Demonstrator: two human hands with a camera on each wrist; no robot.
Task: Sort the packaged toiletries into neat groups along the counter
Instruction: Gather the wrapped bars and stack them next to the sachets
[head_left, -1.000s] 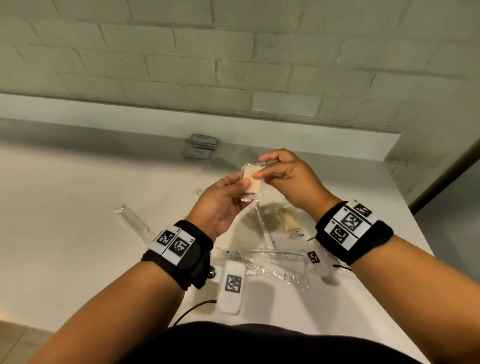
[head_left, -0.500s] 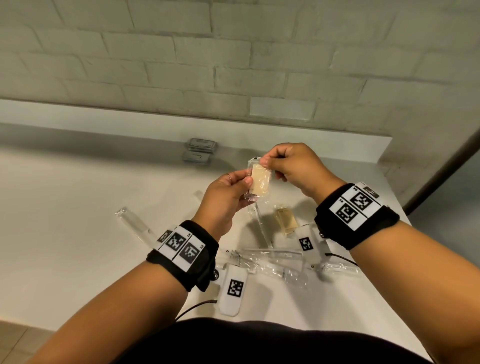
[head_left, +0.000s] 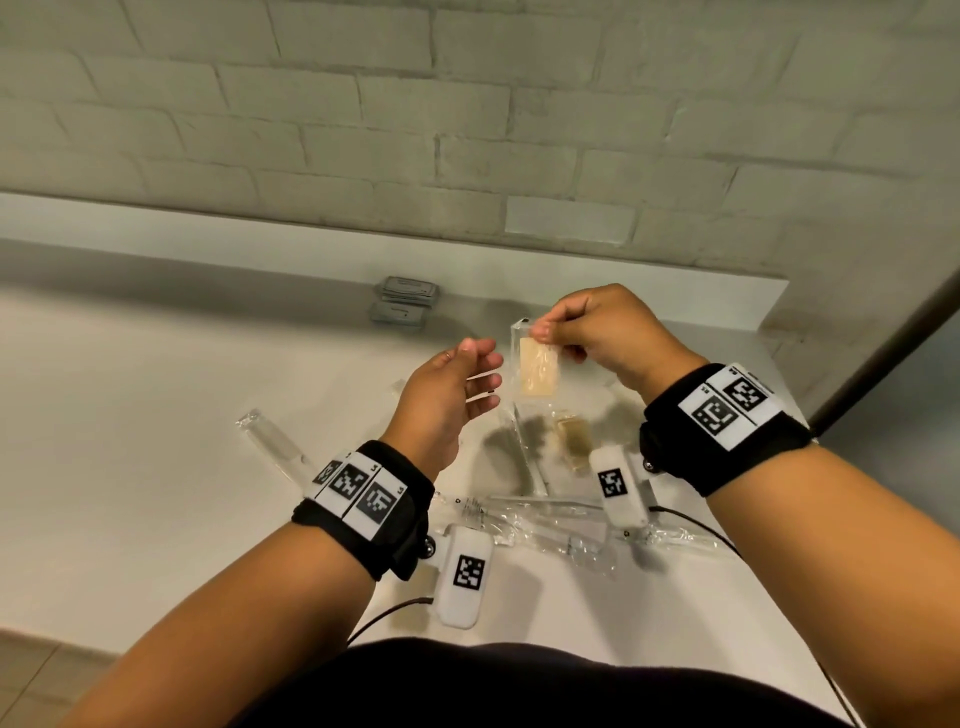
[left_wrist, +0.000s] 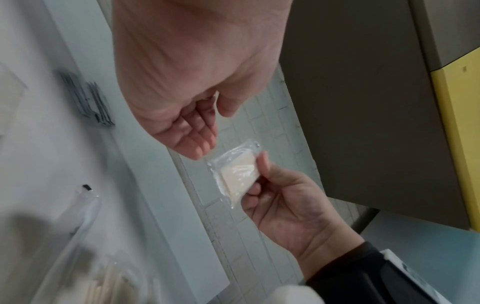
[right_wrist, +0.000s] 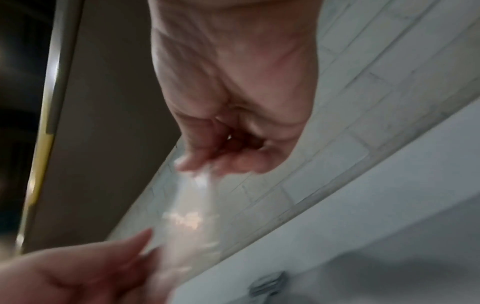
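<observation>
right hand (head_left: 602, 332): pinching the top edge of one clear soap packet (head_left: 537, 371), held up over the counter (head_left: 156, 415)
left hand (head_left: 447, 395): fingers spread, holding nothing, just beside the packet
grey sachets (head_left: 405, 304): two small stacks by the back ledge
on counter: another tan bar packet (head_left: 571, 441), plus clear sleeves, count unclear
left wrist view: shows the bar inside its wrapper (left_wrist: 237, 173); right wrist view just blur
</observation>
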